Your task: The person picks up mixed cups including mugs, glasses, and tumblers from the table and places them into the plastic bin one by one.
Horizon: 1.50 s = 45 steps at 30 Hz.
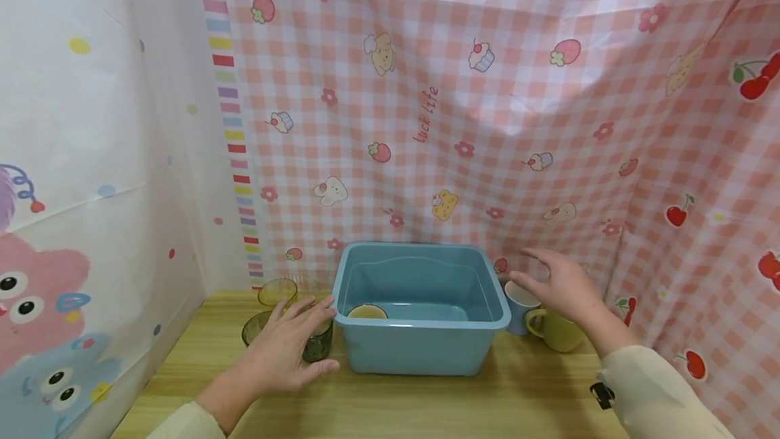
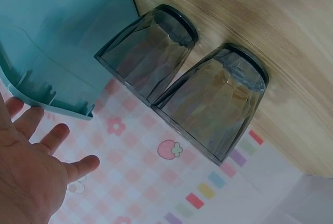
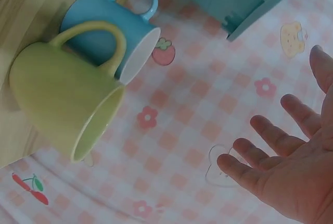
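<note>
A blue plastic bin (image 1: 420, 351) stands on the table, with a yellow-rimmed cup (image 1: 367, 312) inside at its left. My left hand (image 1: 283, 351) hovers beside the bin's left end, fingers spread and fingertips right at the rim. Under and behind that hand stand dark tinted glasses (image 1: 318, 346), partly hidden by it; two glasses (image 2: 148, 52) show side by side in the left wrist view. My right hand (image 1: 557, 286) is raised over a blue mug (image 3: 106, 31) and a yellow mug (image 3: 62, 91), its fingers extended and holding nothing. Both mugs stand upright right of the bin.
An amber-rimmed glass (image 1: 277, 292) stands at the back left near the cloth. A pink checked cloth (image 1: 426, 120) hangs close behind the bin and continues on the right; a white patterned sheet (image 1: 110, 154) hangs at the left. The wooden table (image 1: 402, 405) extends in front of the bin.
</note>
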{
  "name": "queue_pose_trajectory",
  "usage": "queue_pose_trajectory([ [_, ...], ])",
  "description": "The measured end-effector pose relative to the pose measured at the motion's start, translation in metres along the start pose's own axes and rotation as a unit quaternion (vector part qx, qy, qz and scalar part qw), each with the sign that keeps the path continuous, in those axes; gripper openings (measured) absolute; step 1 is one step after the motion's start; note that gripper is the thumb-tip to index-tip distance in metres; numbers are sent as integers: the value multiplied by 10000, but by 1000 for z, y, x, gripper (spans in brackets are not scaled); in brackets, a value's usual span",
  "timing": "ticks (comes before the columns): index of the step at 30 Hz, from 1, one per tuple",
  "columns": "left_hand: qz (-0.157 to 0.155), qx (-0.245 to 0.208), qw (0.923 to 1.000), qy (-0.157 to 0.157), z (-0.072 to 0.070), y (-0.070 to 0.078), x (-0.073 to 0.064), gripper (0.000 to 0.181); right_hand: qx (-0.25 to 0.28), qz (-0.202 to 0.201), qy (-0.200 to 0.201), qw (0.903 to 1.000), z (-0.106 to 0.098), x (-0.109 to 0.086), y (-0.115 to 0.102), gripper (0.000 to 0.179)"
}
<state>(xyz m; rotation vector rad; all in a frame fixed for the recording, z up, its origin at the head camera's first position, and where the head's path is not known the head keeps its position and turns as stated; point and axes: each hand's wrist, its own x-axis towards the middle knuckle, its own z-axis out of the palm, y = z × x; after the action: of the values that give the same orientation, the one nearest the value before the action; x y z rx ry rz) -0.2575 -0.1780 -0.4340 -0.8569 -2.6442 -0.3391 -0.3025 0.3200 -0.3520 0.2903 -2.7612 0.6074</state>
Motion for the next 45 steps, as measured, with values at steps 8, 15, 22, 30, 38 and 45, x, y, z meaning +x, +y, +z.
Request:
queue_pose_trajectory([
  [8,-72,-133,9999,-45,0,0,1,83,59,477,-73,9988,-8,-10,23,78],
  [15,-97,-203,9997,-67,0,0,0,84,188,777,-67,9968,-13,-22,41,84],
  [22,-70,-152,9999,-24,1,-1,0,84,174,928,-38,9955,-14,-32,51,86],
  [30,-78,-168,9998,-35,2,-1,0,84,321,1126,69,9931,-13,-40,59,84],
  [38,-34,-157,9999,17,1,0,-1,84,542,1540,363,9859,-8,-49,72,82],
  [45,-24,-159,9999,41,1,-1,-1,84,1145,2344,305,9649,3,-55,81,92],
])
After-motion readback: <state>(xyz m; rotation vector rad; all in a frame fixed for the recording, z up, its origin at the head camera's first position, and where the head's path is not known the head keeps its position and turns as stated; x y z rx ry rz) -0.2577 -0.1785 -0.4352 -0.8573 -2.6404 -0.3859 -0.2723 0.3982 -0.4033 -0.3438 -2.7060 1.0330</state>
